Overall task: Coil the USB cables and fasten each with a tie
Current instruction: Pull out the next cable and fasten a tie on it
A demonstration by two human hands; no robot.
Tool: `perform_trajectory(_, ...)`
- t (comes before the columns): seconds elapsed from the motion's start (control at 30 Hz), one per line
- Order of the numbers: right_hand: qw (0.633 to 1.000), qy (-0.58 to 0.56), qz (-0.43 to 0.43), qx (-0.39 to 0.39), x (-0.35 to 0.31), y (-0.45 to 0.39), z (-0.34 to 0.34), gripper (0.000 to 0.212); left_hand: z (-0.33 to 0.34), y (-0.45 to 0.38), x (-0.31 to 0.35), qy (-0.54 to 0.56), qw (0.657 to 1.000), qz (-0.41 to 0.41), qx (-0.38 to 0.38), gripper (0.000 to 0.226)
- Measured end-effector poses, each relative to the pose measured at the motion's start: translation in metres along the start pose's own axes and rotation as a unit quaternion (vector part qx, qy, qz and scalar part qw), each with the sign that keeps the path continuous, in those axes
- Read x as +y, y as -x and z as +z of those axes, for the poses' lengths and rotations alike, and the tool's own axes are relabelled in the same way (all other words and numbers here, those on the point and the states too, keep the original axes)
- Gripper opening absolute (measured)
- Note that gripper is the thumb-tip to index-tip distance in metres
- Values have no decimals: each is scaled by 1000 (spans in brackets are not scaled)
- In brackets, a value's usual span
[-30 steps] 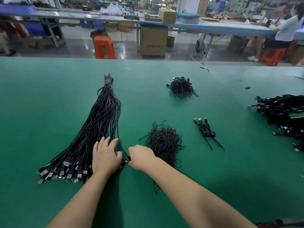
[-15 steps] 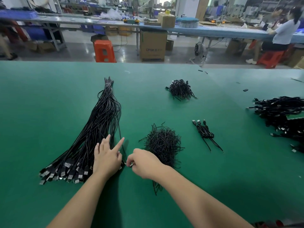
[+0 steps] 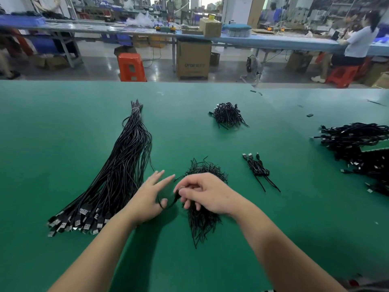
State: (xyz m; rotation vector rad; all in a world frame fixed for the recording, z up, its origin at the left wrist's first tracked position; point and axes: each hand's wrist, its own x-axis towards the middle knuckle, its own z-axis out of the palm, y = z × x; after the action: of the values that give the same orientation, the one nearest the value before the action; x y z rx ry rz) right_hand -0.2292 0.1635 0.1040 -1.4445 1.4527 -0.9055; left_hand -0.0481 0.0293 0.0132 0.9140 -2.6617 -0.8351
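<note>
A long bundle of straight black USB cables (image 3: 124,171) lies on the green table (image 3: 63,123), plugs fanned out at the near left. One black cable (image 3: 168,204) has been pulled from it and loops round the thumb of my left hand (image 3: 149,197), whose fingers are spread straight. My right hand (image 3: 206,192) pinches the same cable just right of that thumb, above a heap of black wire ties (image 3: 202,218). A coiled, tied cable set (image 3: 257,168) lies to the right.
A second small heap of black ties (image 3: 228,114) sits further back. A big pile of black cables (image 3: 357,148) fills the right edge. Beyond the table stand an orange stool (image 3: 131,67), a cardboard box (image 3: 193,59) and a seated person (image 3: 355,45).
Both hands have lifted off the bundle's plug end and moved right. My right hand drew one cable out, and it now loops round my left thumb.
</note>
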Motion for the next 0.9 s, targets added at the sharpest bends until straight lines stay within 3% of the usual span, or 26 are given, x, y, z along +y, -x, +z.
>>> perform_trajectory(0.2, 994, 28, 0, 110, -3, -5, -24, 24, -27, 15, 62, 161, 985, -3, -61, 16)
perform_trajectory(0.33, 994, 8, -3, 109, -7, -4, -33, 19, -31, 25, 94, 230, 972, -37, -36, 36)
perform_trajectory(0.47, 998, 1, 21, 53, -3, 1, -34, 13, -22, 37, 109, 350, 920, -118, -131, 39)
perform_trajectory(0.57, 999, -24, 28, 25, -1, 2, -32, 13, -24, 40, 117, 401, 895, -150, -129, 34)
perform_trajectory(0.8, 1000, -2, -7, 6, -8, 0, -34, 14, -32, 38, 128, 373, 903, -149, -152, 40)
perform_trajectory(0.87, 997, -62, -2, 52, -9, -3, -30, 14, -33, 38, 130, 369, 911, -139, -123, 42)
perform_trajectory(0.9, 990, -103, 16, 91, -8, -4, -25, 24, -35, 37, 130, 362, 920, -124, -86, 42)
